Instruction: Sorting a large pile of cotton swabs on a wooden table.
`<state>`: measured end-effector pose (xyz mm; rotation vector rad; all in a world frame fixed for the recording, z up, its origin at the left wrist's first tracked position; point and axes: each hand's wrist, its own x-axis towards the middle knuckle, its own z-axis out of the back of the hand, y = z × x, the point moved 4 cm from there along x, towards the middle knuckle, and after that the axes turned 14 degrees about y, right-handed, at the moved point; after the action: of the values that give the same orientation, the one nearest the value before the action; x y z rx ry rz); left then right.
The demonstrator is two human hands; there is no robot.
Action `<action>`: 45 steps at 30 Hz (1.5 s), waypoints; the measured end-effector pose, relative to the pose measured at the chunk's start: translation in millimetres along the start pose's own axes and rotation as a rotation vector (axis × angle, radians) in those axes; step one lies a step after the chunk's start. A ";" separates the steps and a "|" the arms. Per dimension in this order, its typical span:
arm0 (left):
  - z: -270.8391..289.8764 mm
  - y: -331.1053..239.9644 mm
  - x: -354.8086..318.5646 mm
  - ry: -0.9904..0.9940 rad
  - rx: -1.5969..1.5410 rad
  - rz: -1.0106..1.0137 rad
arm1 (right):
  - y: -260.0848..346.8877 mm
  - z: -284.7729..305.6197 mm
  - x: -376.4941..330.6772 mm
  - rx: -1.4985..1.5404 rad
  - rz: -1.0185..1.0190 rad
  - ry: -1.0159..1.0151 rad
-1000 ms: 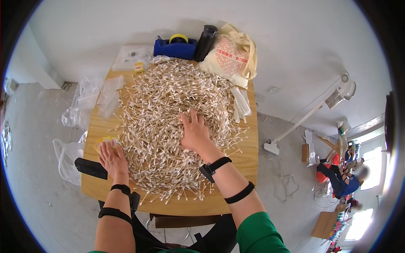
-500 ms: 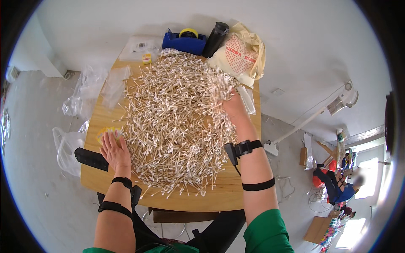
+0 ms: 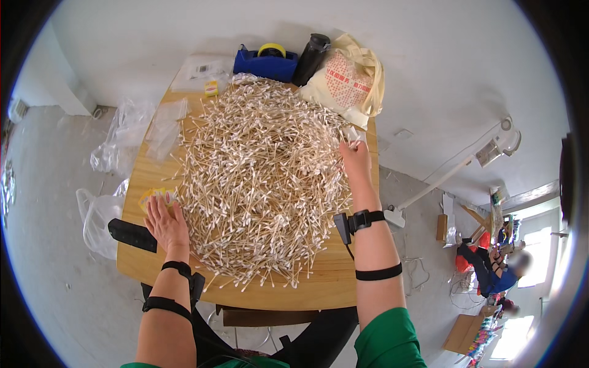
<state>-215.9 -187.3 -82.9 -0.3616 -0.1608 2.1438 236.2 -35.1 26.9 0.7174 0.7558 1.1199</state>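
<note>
A wide heap of cotton swabs (image 3: 264, 165), with wooden sticks and white tips, covers much of the wooden table (image 3: 294, 297). My left hand (image 3: 167, 226) lies flat at the heap's left side, fingers stretched out over yellow-and-white printed packets (image 3: 158, 195). At the table's right edge, my right hand (image 3: 357, 162) has its fingers bent and pressed together on a clear plastic bag (image 3: 354, 134). The hand hides most of that bag. The right-hand side of the heap ends beside my fingers.
At the back stand a blue tape dispenser (image 3: 265, 65), a black bottle (image 3: 311, 59) and a cream cloth bag (image 3: 340, 86). Clear bags (image 3: 167, 126) and a small yellow box (image 3: 211, 89) lie at the left. A black strap-like object (image 3: 132, 235) juts past the left edge.
My right hand has let go of a bunch of cotton swabs onto the heap. It has moved right to the plastic bag at the edge. My left hand stays in place.
</note>
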 end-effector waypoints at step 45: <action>8.1 -1.7 -4.5 0.035 -0.029 -0.016 | 99.4 -201.1 -64.4 -0.951 0.654 0.591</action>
<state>-214.8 -189.8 -73.9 -0.4128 -0.1750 2.1196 3.9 -44.7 7.0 -0.2350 0.3629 2.1191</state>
